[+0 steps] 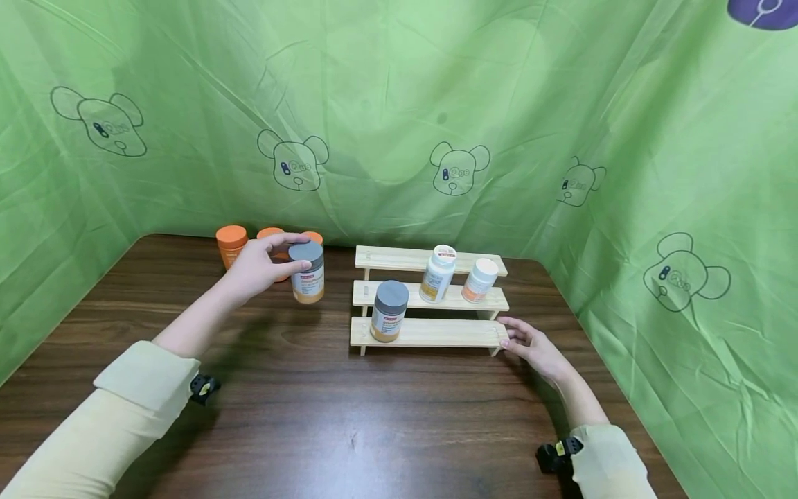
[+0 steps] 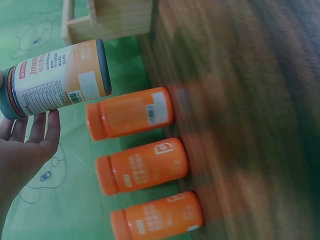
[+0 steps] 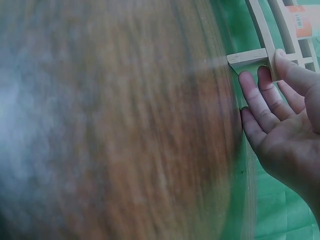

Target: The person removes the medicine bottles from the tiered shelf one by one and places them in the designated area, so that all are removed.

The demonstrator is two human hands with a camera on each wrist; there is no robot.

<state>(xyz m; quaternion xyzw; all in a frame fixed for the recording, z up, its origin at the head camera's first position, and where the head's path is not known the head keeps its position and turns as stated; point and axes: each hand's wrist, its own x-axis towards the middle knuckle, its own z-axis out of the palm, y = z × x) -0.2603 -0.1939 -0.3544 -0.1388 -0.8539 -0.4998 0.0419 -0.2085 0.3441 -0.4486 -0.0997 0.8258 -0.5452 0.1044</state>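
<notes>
My left hand grips a supplement jar with a grey lid, thumb and fingers around the lid. In the left wrist view this jar is raised off the table, beside several orange bottles. On the right, my right hand pinches the right end of a three-step wooden display rack. The right wrist view has the thumb on the rack's lowest shelf and fingers under it. A matching grey-lidded jar stands at the left of that shelf.
Two white bottles, one taller and one shorter, stand on the middle shelf. Orange bottles stand in a row at the back left, partly behind the left hand. A green curtain encloses the wooden table.
</notes>
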